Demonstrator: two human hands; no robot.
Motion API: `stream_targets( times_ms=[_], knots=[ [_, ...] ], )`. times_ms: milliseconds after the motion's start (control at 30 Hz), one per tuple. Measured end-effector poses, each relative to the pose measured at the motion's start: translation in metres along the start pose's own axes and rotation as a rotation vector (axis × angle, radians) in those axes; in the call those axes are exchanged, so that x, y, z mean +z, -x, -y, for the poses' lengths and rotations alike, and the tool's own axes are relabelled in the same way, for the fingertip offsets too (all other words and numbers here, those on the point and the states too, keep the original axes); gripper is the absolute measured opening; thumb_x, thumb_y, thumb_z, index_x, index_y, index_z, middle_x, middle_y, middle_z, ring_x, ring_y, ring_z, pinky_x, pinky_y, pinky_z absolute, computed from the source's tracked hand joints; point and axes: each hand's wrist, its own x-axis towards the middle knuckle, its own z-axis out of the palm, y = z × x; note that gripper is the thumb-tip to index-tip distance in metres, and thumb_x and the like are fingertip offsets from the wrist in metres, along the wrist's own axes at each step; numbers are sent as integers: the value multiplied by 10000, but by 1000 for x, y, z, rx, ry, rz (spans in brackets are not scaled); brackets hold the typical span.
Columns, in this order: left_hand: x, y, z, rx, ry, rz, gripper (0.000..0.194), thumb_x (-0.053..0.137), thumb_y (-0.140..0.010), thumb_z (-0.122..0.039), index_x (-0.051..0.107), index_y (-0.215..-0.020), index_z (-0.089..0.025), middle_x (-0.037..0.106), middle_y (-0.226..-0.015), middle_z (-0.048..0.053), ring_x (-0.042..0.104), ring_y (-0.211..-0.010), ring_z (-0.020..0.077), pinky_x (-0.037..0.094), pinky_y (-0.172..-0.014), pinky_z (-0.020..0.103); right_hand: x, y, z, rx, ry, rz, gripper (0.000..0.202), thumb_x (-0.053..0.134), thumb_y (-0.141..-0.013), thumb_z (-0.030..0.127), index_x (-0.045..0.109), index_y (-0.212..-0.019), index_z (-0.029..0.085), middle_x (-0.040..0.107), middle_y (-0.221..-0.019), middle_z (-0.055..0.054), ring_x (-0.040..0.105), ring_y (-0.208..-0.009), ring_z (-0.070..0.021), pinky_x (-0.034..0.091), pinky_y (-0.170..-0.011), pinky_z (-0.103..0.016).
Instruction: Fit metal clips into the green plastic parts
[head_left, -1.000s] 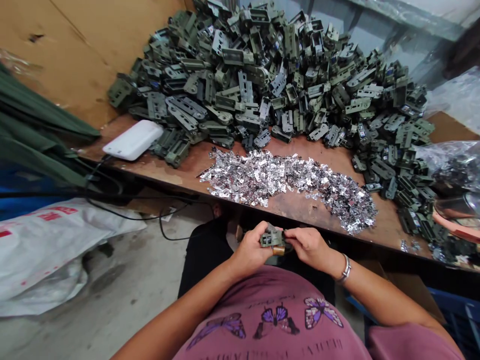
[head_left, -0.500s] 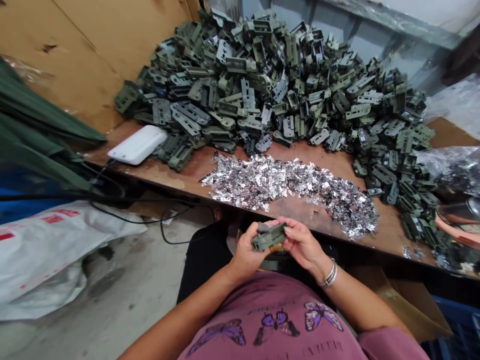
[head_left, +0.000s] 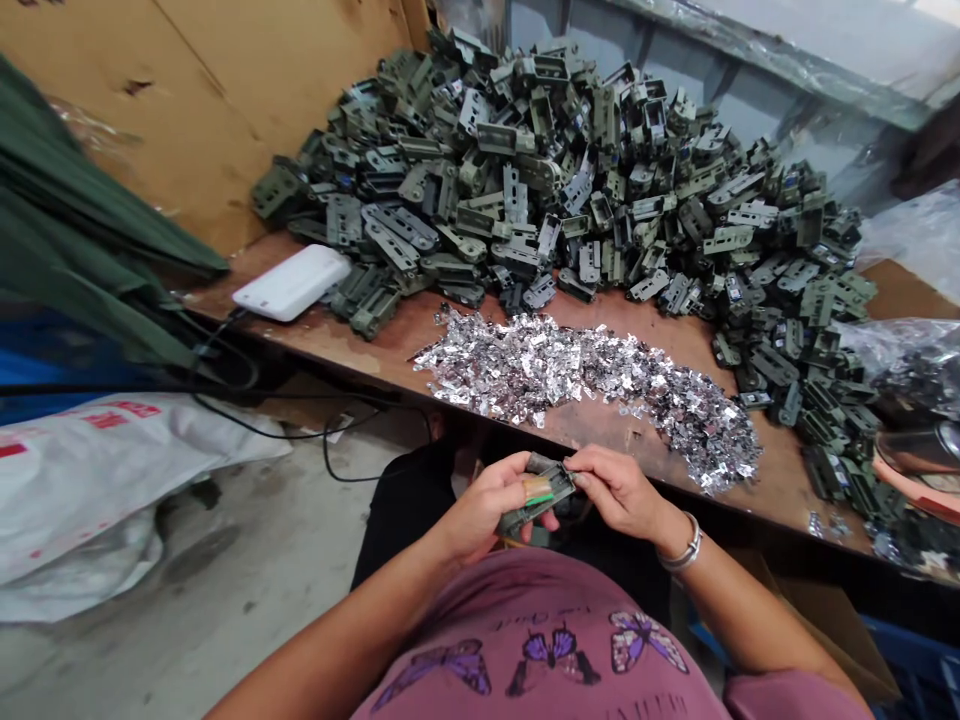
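Note:
My left hand (head_left: 484,508) is wrapped round a dark green, hollow plastic or metal housing (head_left: 557,484), its thumb lying across the open side. The thumb tip looks tan, with a bright green streak beside it. At the right end of the housing, my right hand (head_left: 619,490) is closed in a pinch, thumb and fingertips against the end. Whatever small piece those fingertips may hold is hidden. Both hands are in front of the table edge, above my lap. Just beyond them a heap of small shiny metal clips (head_left: 525,365) lies on the brown tabletop (head_left: 600,425).
A large pile of similar green housings (head_left: 517,190) covers the back and right of the table. At the left sits a white power bank (head_left: 292,283) with a black cable (head_left: 259,428) hanging down. White sacks (head_left: 97,480) rest on the floor; clear plastic bags (head_left: 911,345) stand at right.
The housing has been turned so its hollow side faces up, with my left thumb across it. My right fingers have shifted to its right end. The view has moved slightly.

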Motion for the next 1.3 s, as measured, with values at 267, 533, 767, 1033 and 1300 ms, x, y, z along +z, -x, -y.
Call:
stream_targets(
  times_ms=[267,533,767,1033,1300],
  knots=[
    [-8,-2,6,-216,142,204,181,641,-739,-292,584,-832,-148,750,-767,101,661,-473,147,364,-321,151,15,6,16,-169,236,-30,101,427,-843,135,460,-803,222,445,-594,29,374,-490,-133,301,-487,-272],
    [-9,-12,17,-239,241,139,292,551,-862,-373,614,-968,-109,730,-792,130,667,-507,161,464,-369,190,3,8,-3,89,100,43,159,409,-946,216,540,-860,188,581,-691,0,533,-597,-113,422,-577,-219],
    [8,-14,6,-1,337,-41,305,657,-737,-204,598,-1027,-132,680,-876,91,654,-663,166,516,-465,226,-28,-43,-54,497,865,33,225,440,-956,249,642,-975,151,647,-933,-116,619,-846,-212,452,-725,-284],
    [11,-15,3,47,205,-301,182,644,-745,-269,534,-839,-160,670,-802,55,598,-574,134,441,-386,203,-26,-41,-62,489,858,51,137,507,-854,191,613,-773,159,666,-795,-85,598,-709,-175,399,-633,-257],
    [20,-22,11,21,52,-200,314,662,-635,-209,567,-932,-171,621,-823,0,586,-718,133,475,-613,235,7,-7,-18,414,-43,-298,57,604,-790,214,569,-831,199,598,-664,29,520,-530,-101,407,-486,-202]
  ],
)
